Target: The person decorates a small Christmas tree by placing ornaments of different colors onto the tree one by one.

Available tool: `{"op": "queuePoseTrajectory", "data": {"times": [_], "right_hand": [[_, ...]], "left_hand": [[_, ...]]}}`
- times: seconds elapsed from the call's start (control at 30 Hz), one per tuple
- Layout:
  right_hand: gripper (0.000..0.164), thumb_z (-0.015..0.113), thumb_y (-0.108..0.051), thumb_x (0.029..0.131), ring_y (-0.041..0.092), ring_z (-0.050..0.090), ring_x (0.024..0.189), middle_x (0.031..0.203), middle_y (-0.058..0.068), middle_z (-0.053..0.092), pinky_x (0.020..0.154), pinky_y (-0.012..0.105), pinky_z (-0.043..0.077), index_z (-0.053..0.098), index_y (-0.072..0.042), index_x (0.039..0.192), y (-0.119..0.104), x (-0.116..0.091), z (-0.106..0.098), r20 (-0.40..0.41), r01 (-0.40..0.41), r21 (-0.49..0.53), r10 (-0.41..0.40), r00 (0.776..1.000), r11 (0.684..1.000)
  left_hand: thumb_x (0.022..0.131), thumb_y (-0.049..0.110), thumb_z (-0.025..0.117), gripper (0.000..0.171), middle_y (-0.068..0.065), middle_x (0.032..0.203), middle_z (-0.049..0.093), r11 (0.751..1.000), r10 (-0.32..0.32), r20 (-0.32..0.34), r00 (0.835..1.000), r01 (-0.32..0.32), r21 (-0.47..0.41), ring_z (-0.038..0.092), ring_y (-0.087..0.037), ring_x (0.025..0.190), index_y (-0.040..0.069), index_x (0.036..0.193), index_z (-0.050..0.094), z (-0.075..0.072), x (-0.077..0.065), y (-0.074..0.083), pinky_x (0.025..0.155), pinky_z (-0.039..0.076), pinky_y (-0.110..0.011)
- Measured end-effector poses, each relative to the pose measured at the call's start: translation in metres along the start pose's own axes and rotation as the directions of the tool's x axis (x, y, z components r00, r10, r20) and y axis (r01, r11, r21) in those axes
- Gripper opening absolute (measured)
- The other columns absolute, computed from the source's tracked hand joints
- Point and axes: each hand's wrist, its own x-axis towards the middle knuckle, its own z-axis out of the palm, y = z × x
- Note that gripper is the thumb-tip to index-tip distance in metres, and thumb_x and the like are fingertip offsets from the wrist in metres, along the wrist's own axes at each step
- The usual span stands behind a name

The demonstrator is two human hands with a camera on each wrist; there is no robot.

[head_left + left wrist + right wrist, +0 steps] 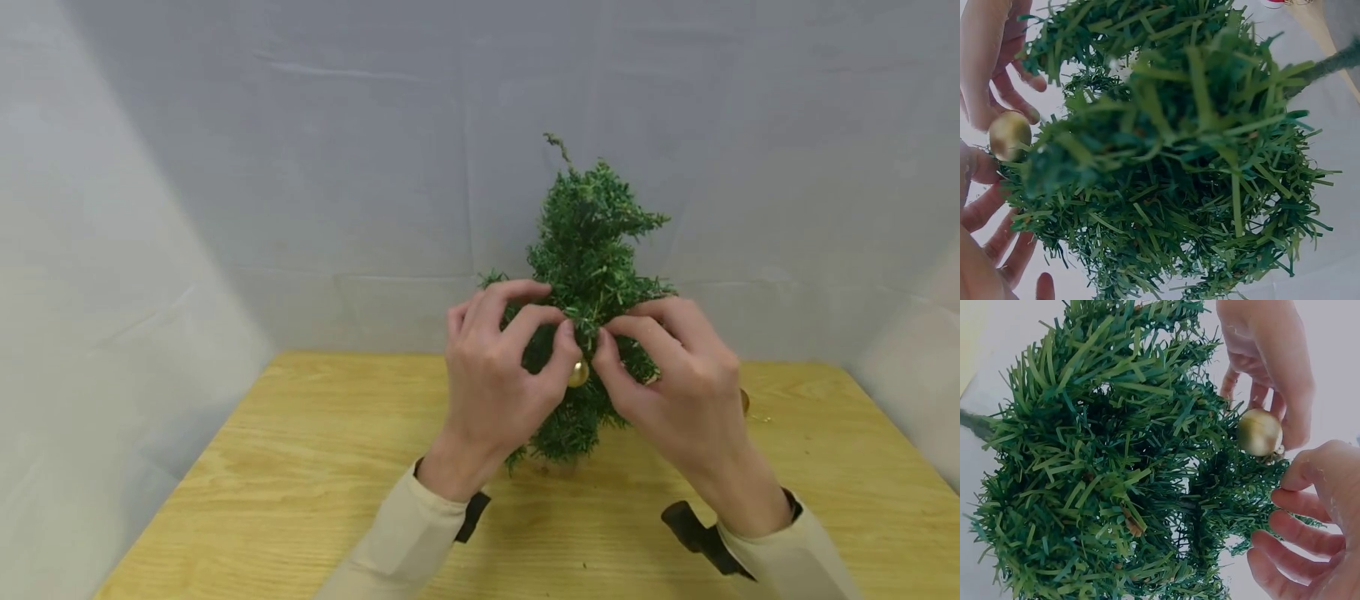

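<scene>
A small artificial Christmas tree (588, 242) stands at the middle of the table, its green branches bushy and uneven. A shiny gold bauble (577, 373) hangs at a front branch, its small cap (1279, 452) toward the fingertips. My left hand (502, 358) pinches the branch tip just above the bauble between thumb and forefinger. Close beside it, my right hand (678, 358) pinches the same leafy tip from the other side. The right wrist view shows the bauble (1260, 432) between the two hands. Needles partly hide the exact grip and any hanging loop.
A wooden table (337, 442) lies beneath the tree. Behind my right hand a brownish round object (745, 402) is partly visible, with a thin gold strand (761, 418) next to it. Pale cloth (375, 167) hangs behind. Dark straps (701, 537) show at both cuffs.
</scene>
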Motion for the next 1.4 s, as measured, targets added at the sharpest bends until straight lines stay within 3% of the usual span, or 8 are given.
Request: {"op": "queuePoseTrajectory", "data": {"times": [0.13, 0.33, 0.53, 1.13, 1.4], "right_hand": [[0.032, 0.056, -0.023, 0.099, 0.033, 0.062, 0.08, 0.088, 0.018, 0.063, 0.069, 0.044, 0.053, 0.072, 0.001, 0.085, 0.0, -0.001, -0.002, 0.042, 0.036, -0.015, -0.035, 0.999, 0.999], [0.04, 0.052, -0.031, 0.103, 0.027, 0.062, 0.08, 0.09, 0.015, 0.065, 0.067, 0.038, 0.053, 0.073, -0.002, 0.085, -0.004, -0.004, -0.006, 0.092, 0.022, 0.026, -0.025, 0.995, 0.999], [0.04, 0.053, -0.032, 0.103, 0.025, 0.063, 0.079, 0.09, 0.013, 0.065, 0.067, 0.036, 0.053, 0.074, -0.003, 0.085, -0.005, -0.007, -0.007, 0.09, 0.02, 0.043, -0.024, 0.996, 0.999], [0.038, 0.054, -0.031, 0.102, 0.024, 0.063, 0.078, 0.089, 0.014, 0.066, 0.066, 0.036, 0.052, 0.074, -0.004, 0.084, -0.002, -0.006, -0.004, 0.063, 0.015, 0.05, -0.018, 0.998, 0.999], [0.038, 0.056, -0.031, 0.102, 0.025, 0.065, 0.078, 0.088, 0.014, 0.067, 0.069, 0.032, 0.051, 0.075, -0.002, 0.086, 0.002, -0.008, -0.01, 0.041, 0.025, 0.056, -0.028, 0.999, 0.998]], "left_hand": [[0.093, 0.018, 0.067, 0.011, -0.01, 0.117, 0.07, 1.0, 0.021, 0.026, 0.999, -0.021, 0.009, 0.068, -0.025, 0.107, 0.012, 0.088, 0.076, -0.003, -0.002, -0.001, 0.093, 0.045, -0.049], [0.094, 0.019, 0.068, 0.011, -0.011, 0.121, 0.069, 0.996, 0.094, 0.056, 0.994, -0.094, 0.002, 0.067, -0.024, 0.11, 0.014, 0.088, 0.076, -0.008, -0.009, -0.002, 0.092, 0.046, -0.048], [0.095, 0.021, 0.068, 0.011, -0.011, 0.124, 0.067, 0.996, 0.092, 0.086, 0.992, -0.09, -0.024, 0.065, -0.024, 0.114, 0.014, 0.091, 0.076, -0.009, -0.014, -0.001, 0.093, 0.047, -0.048], [0.097, 0.02, 0.067, 0.011, -0.013, 0.126, 0.065, 0.992, 0.117, 0.082, 0.99, -0.113, -0.058, 0.064, -0.025, 0.117, 0.014, 0.095, 0.075, -0.01, -0.014, -0.005, 0.093, 0.046, -0.047], [0.097, 0.02, 0.065, 0.014, -0.015, 0.126, 0.066, 0.989, 0.129, 0.036, 0.991, -0.126, -0.073, 0.065, -0.027, 0.114, 0.011, 0.099, 0.075, -0.016, -0.02, -0.015, 0.092, 0.047, -0.047]]}}
